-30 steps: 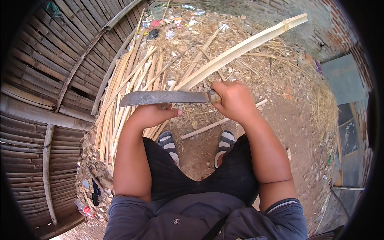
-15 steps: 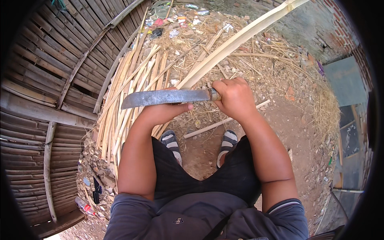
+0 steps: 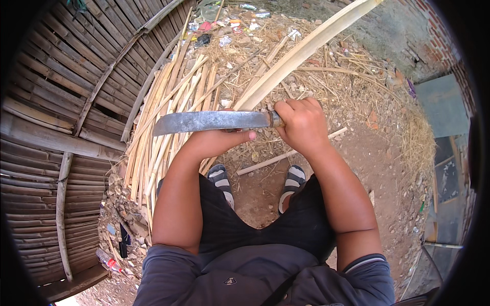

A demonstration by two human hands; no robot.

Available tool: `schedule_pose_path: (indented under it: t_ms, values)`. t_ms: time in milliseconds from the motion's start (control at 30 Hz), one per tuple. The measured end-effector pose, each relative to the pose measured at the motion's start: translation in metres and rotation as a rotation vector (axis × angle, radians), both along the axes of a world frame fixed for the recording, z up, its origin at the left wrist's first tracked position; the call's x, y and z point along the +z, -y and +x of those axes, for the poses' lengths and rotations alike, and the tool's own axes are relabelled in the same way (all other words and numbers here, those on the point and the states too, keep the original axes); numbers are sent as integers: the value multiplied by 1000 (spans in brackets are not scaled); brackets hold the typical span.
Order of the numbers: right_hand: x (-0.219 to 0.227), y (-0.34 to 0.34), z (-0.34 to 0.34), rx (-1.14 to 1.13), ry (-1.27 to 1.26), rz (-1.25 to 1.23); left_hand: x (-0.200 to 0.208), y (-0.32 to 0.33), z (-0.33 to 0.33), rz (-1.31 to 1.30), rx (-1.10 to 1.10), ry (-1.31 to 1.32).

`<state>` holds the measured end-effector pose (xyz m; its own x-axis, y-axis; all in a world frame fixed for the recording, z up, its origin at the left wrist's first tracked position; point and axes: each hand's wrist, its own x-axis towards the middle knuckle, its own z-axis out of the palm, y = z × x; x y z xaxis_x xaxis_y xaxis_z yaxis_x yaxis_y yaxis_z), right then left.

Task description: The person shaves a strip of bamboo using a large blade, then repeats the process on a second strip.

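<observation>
Gripping one machete (image 3: 214, 123) in the right hand (image 3: 303, 125), with fingers wrapped around its handle. Holding it level across the left hand (image 3: 217, 143), bent inward at the wrist with thumb pointing right; cannot tell the state of its hidden fingers. Facing one pale strip (image 3: 306, 54), slanting rightward from behind the machete. Wearing two sandals (image 3: 219, 179), near one loose stick (image 3: 268, 162).

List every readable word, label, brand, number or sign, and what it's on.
None can be read.
Bottle's red label: too small and blurred.
Shirt emblem: no legible letters.
Scattered litter: too small.
Machete blade: no lettering visible.
</observation>
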<state>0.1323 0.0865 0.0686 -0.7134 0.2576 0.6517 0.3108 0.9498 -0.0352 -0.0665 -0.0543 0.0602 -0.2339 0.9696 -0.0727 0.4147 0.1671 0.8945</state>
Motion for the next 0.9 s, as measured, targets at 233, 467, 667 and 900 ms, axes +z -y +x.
schedule_pose_path:
  t_ms: [233, 467, 667, 900]
  values:
    - [0, 4, -6, -13, 37, -7, -6, -8, 4, -5, 10, 4]
    - [9, -1, 1, -44, -32, 46, 12, -8, 12, -64, 44, 112]
    - [10, -10, 8, -59, -84, 68, 27, -15, 19, -51, 24, 109]
    - [21, -18, 20, -109, -201, 46, 48, -14, 34, 15, 397, -722]
